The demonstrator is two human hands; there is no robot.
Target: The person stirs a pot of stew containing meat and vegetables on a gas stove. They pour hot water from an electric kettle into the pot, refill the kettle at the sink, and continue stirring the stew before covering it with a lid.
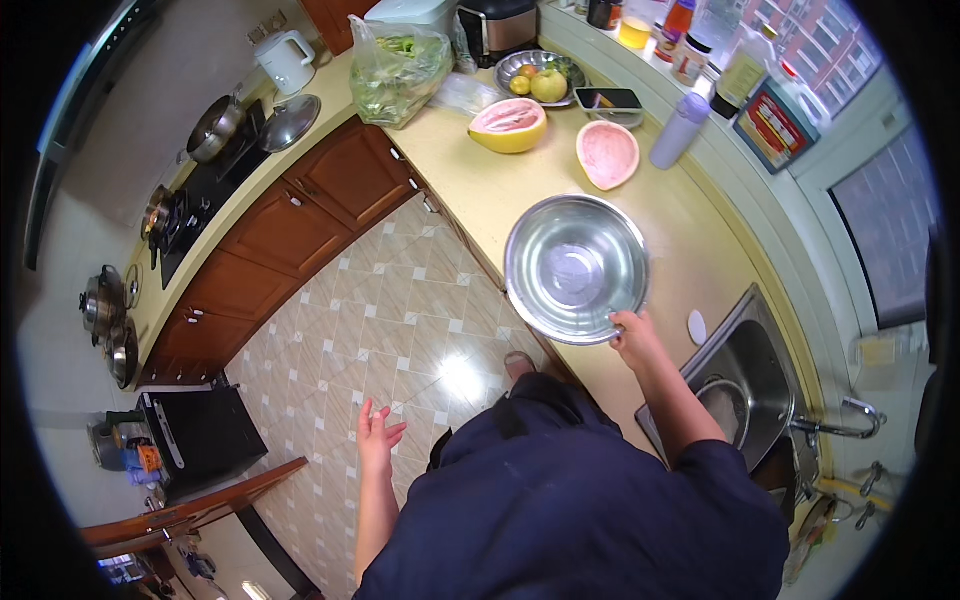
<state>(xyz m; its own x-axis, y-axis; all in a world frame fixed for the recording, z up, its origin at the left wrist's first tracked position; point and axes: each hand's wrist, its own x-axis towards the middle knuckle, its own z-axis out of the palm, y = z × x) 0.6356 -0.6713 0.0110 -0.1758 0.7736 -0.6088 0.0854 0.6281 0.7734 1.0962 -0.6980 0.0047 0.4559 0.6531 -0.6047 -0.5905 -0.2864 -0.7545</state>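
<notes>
My right hand (634, 339) grips the near right rim of a shiny stainless steel bowl (576, 266), its thumb over the edge. Nothing shows inside the bowl, which is at the counter's front edge; whether it rests there or is lifted I cannot tell. Out over the tiled floor, my left hand (379, 435) holds nothing, with its fingers apart. Beyond the bowl lie a hollowed pomelo rind half (608, 154), pink inside, and a yellow-skinned pomelo piece (510, 126) with its pink inside facing up.
A lavender bottle (680, 130) stands by the windowsill. Farther back are a phone (608, 99) on a container, a metal fruit plate (504, 73) and a plastic bag of greens (401, 71). The sink (776, 401) lies right, near a white oval object (697, 328). Pots (217, 127) occupy the left stove.
</notes>
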